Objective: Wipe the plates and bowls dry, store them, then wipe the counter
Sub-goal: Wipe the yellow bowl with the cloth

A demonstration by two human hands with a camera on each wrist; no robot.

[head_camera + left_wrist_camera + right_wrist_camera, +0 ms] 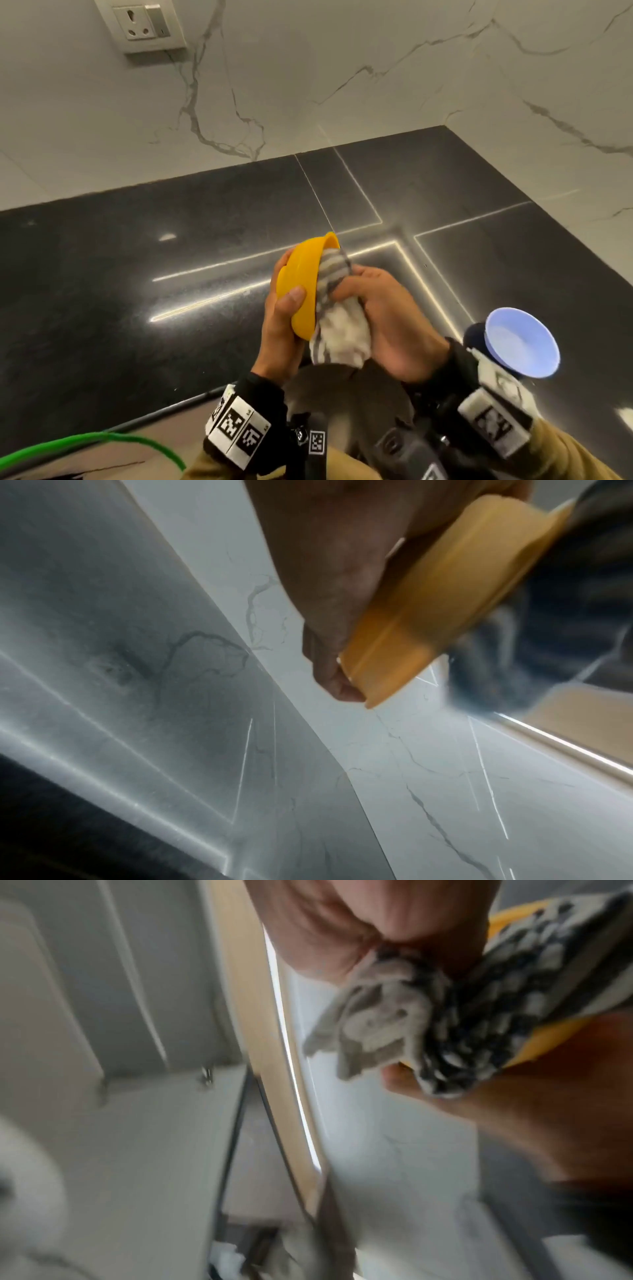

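Note:
My left hand [286,308] grips a yellow bowl [303,274] tipped on its side above the dark counter [137,291], thumb on its outer wall. My right hand [383,318] clutches a bunched grey-and-white striped cloth [337,308] and presses it into the bowl's opening. In the left wrist view the yellow bowl [445,593] fills the upper right beside my fingers [329,669]. The right wrist view is blurred; the cloth [428,1020] shows bunched under my palm, with a sliver of the yellow bowl [534,1047] behind it.
A pale blue bowl [522,341] stands upright on the counter at the right, next to my right wrist. A marble backsplash with a wall socket [144,24] runs behind. A green cable [85,442] lies past the counter's front edge at lower left.

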